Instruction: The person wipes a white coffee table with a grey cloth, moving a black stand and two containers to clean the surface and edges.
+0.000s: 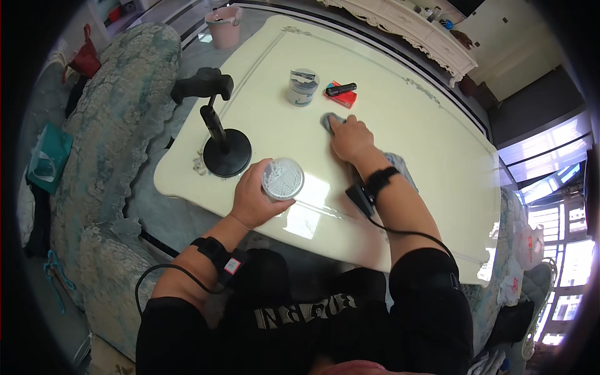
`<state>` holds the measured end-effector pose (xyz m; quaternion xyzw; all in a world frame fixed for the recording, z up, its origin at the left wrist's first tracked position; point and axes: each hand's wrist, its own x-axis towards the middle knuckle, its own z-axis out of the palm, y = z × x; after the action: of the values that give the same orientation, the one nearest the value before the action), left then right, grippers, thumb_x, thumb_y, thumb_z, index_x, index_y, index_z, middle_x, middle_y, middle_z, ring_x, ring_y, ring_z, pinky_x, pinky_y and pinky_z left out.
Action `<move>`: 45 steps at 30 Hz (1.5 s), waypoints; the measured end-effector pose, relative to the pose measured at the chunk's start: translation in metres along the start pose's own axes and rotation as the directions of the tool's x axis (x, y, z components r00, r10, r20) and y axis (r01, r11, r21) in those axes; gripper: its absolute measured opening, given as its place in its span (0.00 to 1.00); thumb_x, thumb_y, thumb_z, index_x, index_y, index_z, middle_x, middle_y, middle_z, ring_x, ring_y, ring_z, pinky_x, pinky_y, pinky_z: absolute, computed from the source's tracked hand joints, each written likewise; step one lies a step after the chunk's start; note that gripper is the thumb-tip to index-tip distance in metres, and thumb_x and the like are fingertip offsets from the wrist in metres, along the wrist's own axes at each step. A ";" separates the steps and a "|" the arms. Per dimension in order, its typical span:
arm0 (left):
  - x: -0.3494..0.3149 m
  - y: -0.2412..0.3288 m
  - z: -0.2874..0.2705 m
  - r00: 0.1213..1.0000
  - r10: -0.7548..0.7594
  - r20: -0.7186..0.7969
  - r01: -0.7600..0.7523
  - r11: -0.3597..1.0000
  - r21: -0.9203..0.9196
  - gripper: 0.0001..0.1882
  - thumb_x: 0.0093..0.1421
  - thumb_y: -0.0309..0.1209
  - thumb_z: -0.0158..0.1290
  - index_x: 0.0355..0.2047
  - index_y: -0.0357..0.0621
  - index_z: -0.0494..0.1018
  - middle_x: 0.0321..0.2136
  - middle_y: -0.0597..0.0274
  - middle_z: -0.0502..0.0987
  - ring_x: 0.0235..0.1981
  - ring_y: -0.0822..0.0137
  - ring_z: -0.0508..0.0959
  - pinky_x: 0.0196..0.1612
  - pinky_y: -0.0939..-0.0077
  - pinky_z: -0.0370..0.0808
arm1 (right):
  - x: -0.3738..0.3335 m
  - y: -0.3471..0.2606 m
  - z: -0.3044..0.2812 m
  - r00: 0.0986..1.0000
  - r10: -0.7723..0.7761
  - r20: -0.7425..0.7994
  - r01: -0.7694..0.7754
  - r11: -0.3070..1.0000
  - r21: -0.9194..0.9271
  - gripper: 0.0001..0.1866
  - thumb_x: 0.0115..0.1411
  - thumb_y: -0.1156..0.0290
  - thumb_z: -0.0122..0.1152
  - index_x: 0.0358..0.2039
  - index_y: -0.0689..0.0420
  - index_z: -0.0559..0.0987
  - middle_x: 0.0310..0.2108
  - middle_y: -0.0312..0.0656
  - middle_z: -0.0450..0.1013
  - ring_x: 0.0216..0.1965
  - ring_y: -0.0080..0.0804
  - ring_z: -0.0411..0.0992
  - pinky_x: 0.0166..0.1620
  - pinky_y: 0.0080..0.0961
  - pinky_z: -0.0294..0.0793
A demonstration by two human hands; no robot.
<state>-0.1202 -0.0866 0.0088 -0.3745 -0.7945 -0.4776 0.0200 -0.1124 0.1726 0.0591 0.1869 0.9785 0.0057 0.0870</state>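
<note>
My left hand is wrapped round a clear round tub of cotton swabs, whose white tips face up, near the table's front edge. Farther right, my right hand presses a grey cloth against the glossy cream table. Part of that cloth is hidden under the fingers. Beyond the hands stands a white cylindrical container with a printed side. Beside it, a small black torch-like object lies on a flat red packet.
A black stand with a holder on top is left of my left hand. Grey crumpled material lies beside my right forearm. Cables run along both arms. Patterned sofas flank the table; a pink bucket stands beyond its far left corner.
</note>
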 end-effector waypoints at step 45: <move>0.001 -0.001 -0.001 1.000 0.024 0.015 -0.024 1.000 0.017 0.45 0.34 0.39 0.69 0.51 0.38 0.62 0.43 0.49 0.70 0.45 0.49 0.72 0.50 0.61 0.69 | 0.058 -0.005 -0.017 0.984 -0.090 0.157 0.102 0.992 -0.070 0.20 0.53 0.67 0.48 0.47 0.57 0.71 0.44 0.53 0.72 0.47 0.47 0.72 0.49 0.40 0.71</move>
<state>-0.1215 -0.0875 0.0091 -0.3872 -0.7941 -0.4678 0.0231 -0.1700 0.1898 0.0661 0.1360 0.9758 0.0250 0.1692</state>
